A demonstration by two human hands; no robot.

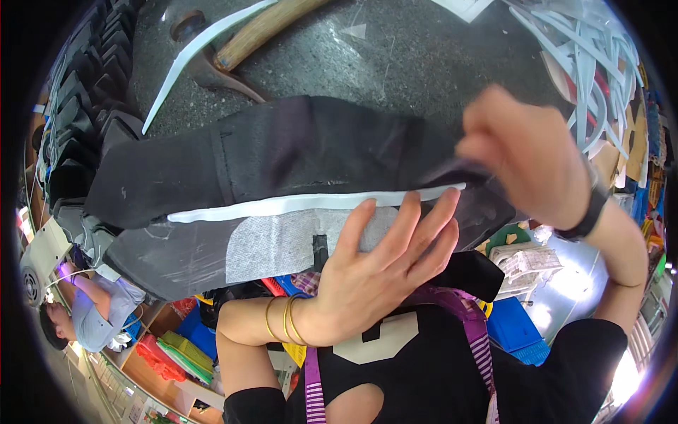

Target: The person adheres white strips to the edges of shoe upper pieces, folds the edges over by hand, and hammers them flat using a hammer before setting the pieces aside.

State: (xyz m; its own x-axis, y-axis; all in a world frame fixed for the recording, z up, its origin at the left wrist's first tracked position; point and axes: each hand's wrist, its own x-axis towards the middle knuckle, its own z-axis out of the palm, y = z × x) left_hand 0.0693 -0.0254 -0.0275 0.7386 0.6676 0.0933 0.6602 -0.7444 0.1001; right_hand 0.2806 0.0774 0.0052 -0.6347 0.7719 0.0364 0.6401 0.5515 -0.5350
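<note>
A black sheet-like piece (296,148) lies across the near part of the dark worktop, with a grey textured patch (265,247) on its near side. Along its middle runs a narrow white strip (282,205), tapering to the right. My left hand (395,254) rests over the piece with fingers stretched apart, its fingertips on the right half of the strip. Above the right end of the piece is my right hand (530,155), smeared by motion. Its fingers look curled in; whatever they may hold is hidden.
A hammer with a wooden handle (265,32) lies at the back, a loose white strip (187,60) across it. Many pale strips (593,63) are heaped at the far right. Stacked black pieces (92,106) line the left edge. Another person (99,311) sits at the lower left.
</note>
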